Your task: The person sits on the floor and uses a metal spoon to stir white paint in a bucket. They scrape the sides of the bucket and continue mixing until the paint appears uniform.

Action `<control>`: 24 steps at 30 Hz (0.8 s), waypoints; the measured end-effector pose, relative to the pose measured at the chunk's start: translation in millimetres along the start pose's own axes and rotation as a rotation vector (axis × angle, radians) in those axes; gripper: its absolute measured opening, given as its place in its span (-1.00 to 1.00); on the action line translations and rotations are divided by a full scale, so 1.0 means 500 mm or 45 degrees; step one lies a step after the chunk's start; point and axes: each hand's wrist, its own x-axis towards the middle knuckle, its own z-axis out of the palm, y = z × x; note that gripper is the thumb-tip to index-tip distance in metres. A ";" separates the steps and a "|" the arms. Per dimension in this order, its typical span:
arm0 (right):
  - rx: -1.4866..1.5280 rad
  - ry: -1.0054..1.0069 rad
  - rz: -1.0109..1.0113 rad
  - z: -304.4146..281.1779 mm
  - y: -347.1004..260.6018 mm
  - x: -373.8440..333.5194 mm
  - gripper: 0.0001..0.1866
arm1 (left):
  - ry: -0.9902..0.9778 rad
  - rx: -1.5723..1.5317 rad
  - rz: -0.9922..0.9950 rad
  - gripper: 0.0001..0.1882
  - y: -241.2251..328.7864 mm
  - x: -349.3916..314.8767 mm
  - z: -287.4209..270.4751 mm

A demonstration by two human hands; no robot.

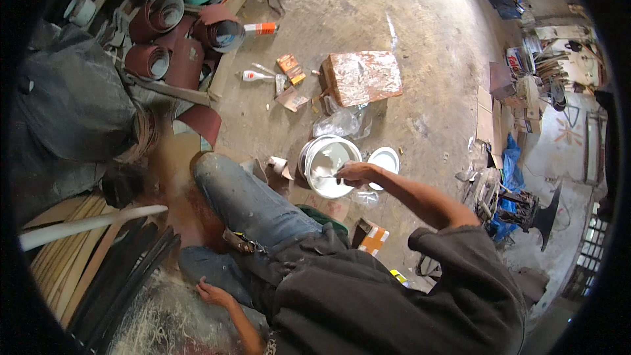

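My right hand [355, 173] is closed over the near right rim of a white bucket [359, 151]. From its fingers a thin tool [327, 177] reaches into white paste [333, 158]; its kind I cannot make out. Beside the bucket, to the right, lies a round white lid [389, 158], partly behind my right forearm. My left hand [211, 292] hangs low by my jeans-clad leg [250, 200], with its fingers apart and nothing in them.
Beyond the bucket lie a clear plastic bag [342, 123] and a worn reddish block [365, 77]. A small white bottle [255, 75] and little boxes [290, 68] sit farther left. Sandpaper rolls [156, 16] fill the far left; bent strips [85, 250] stand near left.
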 end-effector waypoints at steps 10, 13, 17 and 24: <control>-1.099 0.164 0.066 -0.023 0.015 0.003 -0.87 | -0.093 -0.069 -0.112 -0.51 0.029 -0.001 -0.002; -1.275 0.163 -0.293 -0.036 0.020 0.028 -0.82 | -0.097 -0.041 -0.085 -0.52 0.038 -0.002 -0.005; -0.013 0.282 0.382 -0.031 -0.009 0.035 -0.75 | -0.109 -0.054 -0.042 -0.53 0.046 -0.005 -0.012; -0.955 0.335 -0.121 0.027 -0.028 -0.023 -0.85 | -0.060 0.012 -0.057 -0.51 0.027 0.002 -0.008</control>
